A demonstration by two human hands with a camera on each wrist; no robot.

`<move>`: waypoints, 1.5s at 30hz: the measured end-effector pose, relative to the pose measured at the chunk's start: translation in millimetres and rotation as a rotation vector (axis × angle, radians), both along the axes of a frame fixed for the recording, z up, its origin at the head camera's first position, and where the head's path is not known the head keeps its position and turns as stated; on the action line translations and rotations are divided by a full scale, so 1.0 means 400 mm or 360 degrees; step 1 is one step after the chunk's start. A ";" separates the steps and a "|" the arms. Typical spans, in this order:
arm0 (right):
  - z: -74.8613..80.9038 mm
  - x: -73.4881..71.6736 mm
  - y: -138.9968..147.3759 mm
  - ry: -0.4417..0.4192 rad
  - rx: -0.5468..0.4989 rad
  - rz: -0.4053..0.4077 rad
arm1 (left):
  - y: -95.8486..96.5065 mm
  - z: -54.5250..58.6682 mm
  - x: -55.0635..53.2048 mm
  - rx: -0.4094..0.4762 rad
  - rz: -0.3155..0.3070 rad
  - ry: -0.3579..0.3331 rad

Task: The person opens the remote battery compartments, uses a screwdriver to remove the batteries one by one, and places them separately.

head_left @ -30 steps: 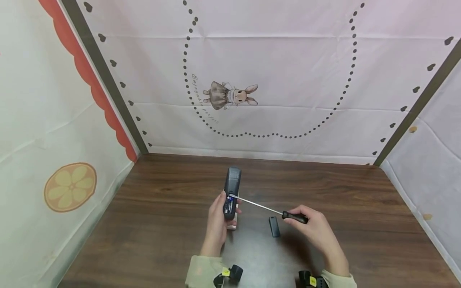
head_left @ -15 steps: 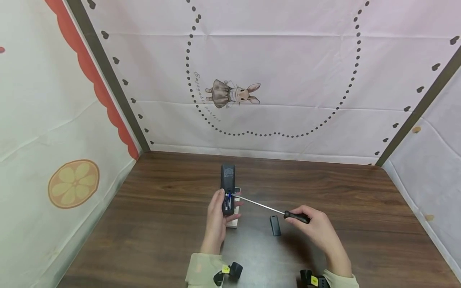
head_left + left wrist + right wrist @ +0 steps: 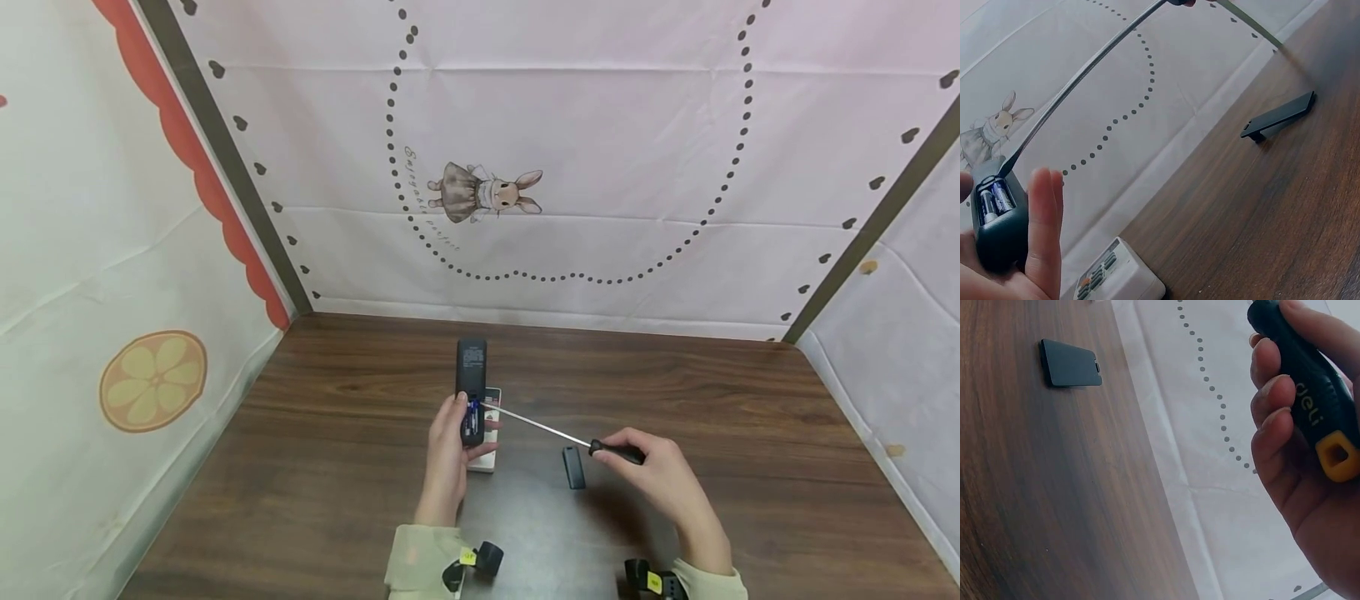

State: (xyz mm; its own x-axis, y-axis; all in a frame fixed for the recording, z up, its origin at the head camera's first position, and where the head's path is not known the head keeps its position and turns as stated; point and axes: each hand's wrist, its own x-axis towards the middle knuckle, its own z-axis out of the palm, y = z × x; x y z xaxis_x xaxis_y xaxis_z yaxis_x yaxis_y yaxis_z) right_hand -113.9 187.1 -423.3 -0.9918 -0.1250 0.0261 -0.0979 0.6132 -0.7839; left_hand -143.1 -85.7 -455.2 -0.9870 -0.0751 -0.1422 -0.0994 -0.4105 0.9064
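Note:
My left hand (image 3: 446, 454) grips a black remote control (image 3: 471, 367), back side up, its battery compartment uncovered. Two batteries (image 3: 996, 199) lie side by side inside, as the left wrist view shows. In my right hand (image 3: 660, 475) is a screwdriver (image 3: 543, 427), held by its dark handle (image 3: 1310, 387) with a yellow end. The flat tip of its long metal shaft (image 3: 1082, 75) meets the compartment's edge by the battery ends. On the table between the hands lies the black battery cover (image 3: 573, 468).
A white remote control (image 3: 483, 461) with grey-green buttons and an orange one lies on the wooden table (image 3: 337, 467), partly beneath the left hand. Printed cloth walls (image 3: 600, 150) close in the back and both sides.
The black remote has swung from a slight tilt to nearly straight and shifted a little left, uncovering more of the white remote. The screwdriver's tip stays at the battery compartment.

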 end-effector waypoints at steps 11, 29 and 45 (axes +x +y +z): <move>0.023 -0.001 -0.014 0.0112 0.0041 -0.0001 | 0.003 0.004 -0.011 -0.0183 0.0072 -0.0053; 0.098 0.036 -0.020 0.0340 0.0303 0.0172 | -0.006 -0.003 -0.001 -0.0312 -0.0044 -0.0116; 0.078 0.032 0.002 0.0144 0.0214 0.0218 | -0.007 -0.014 0.000 -0.0156 -0.0129 -0.0136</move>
State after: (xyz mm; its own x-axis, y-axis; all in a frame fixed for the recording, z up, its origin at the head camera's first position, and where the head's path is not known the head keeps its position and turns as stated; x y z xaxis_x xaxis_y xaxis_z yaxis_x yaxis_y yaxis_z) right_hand -101.1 188.0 -392.0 -0.9596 -0.2671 0.0882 -0.2539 0.6878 -0.6800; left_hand -143.2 -88.5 -460.9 -0.9750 -0.0130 -0.2220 -0.2073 -0.3078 0.9286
